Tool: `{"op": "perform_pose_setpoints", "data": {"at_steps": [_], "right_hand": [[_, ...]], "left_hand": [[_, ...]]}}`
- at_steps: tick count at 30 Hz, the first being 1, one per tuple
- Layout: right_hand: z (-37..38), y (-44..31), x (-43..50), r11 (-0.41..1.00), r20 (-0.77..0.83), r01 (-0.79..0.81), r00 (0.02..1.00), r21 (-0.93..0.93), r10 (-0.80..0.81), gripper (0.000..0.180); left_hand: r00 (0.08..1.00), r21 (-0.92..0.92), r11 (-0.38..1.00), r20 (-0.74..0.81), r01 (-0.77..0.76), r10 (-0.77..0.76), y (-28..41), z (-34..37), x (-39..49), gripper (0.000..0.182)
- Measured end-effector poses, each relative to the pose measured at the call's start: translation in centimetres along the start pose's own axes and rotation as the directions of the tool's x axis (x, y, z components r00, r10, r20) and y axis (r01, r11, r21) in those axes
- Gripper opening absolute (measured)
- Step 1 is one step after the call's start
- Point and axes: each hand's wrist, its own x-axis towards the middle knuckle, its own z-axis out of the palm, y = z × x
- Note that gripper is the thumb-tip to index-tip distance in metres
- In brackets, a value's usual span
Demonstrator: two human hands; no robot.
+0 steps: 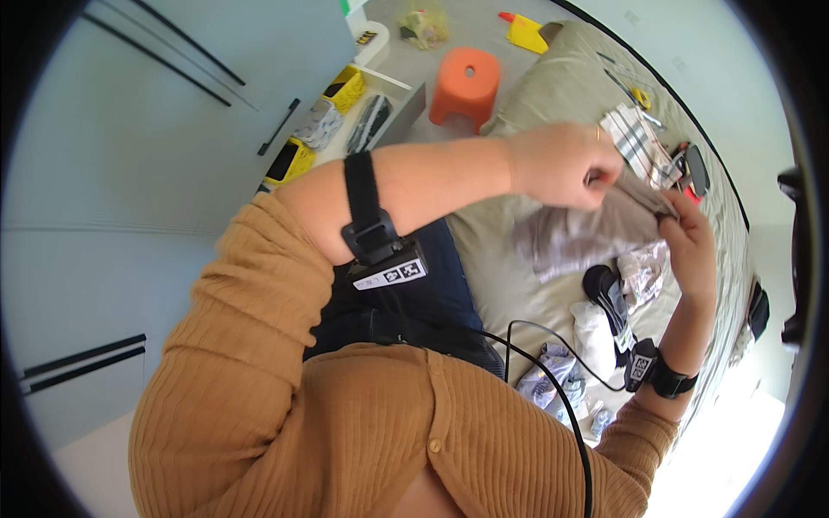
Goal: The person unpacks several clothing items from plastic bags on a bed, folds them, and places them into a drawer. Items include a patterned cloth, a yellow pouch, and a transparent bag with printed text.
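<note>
A greyish-mauve piece of cloth (589,236), perhaps a garment, hangs above the bed, its lower left part blurred. My left hand (573,165) is closed on its upper left edge, with a ring on one finger. At its right end, my right hand (690,236) pinches the bunched edge between thumb and fingers. Below the cloth on the bed lie dark socks (605,291), a crumpled light garment (642,275) and a white bundle (592,340). A plaid cloth (638,142) lies just beyond my hands.
An orange plastic stool (466,84) stands beyond the bed (550,84). At the left, an open drawer (395,120) holds yellow boxes and folded items beside the wardrobe (162,162). Black cables (563,388) cross in front of me. Crumpled clothes (550,375) lie nearer my body.
</note>
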Motion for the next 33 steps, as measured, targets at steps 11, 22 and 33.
{"op": "perform_pose_setpoints", "data": {"at_steps": [11, 22, 33], "right_hand": [[6.9, 9.0, -3.7, 0.981, 0.207, -0.192, 0.959, -0.027, 0.193, 0.025], [13.5, 17.3, -4.3, 0.951, -0.209, 0.03, 0.973, -0.307, -0.098, 0.039], [14.3, 21.2, -1.4, 0.928, 0.147, 0.069, 0.989, -0.365, -0.016, 0.051]], "left_hand": [[0.826, -0.088, 0.935, 0.503, 0.343, -0.255, -4.1, 5.2, -6.8, 0.013], [0.219, -0.154, 0.156, 0.643, 0.976, -0.734, -13.2, 12.7, -11.1, 0.026], [0.549, 0.073, 0.585, 0.265, 0.808, -0.792, -13.8, 12.5, -8.4, 0.03]]}}
